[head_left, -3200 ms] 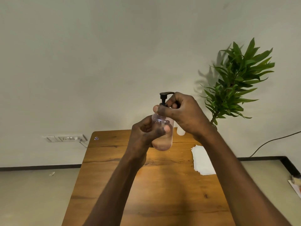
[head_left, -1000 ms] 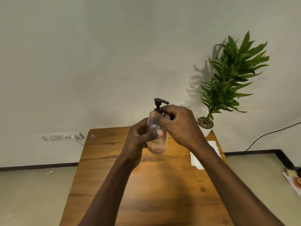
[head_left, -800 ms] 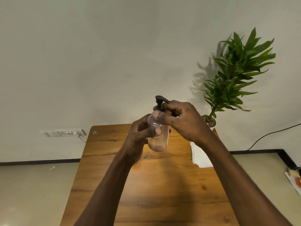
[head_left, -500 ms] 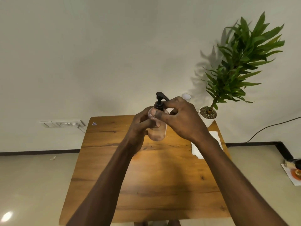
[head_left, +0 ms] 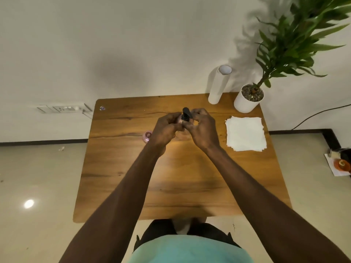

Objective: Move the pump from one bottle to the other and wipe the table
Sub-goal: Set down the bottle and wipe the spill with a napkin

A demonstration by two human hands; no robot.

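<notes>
My left hand [head_left: 165, 130] wraps the clear bottle [head_left: 179, 120], most of which is hidden behind my fingers. My right hand [head_left: 203, 130] pinches the collar of the black pump [head_left: 186, 113], which stands on top of that bottle. Both hands are over the middle of the wooden table [head_left: 171, 177]. A second small pinkish bottle [head_left: 147, 136] shows just left of my left hand, on the table; its state is hard to make out. A stack of white tissues [head_left: 245, 133] lies at the right side of the table.
A tall white cylinder [head_left: 218, 85] and a potted plant [head_left: 249, 98] stand at the table's back right corner. A wall socket [head_left: 62, 108] sits at the left. Small items lie on the floor at the far right [head_left: 340, 164].
The view has tilted downward, so the whole table and my torso show. My hands with the bottle and pump have come down close to the tabletop; the grips are unchanged.
</notes>
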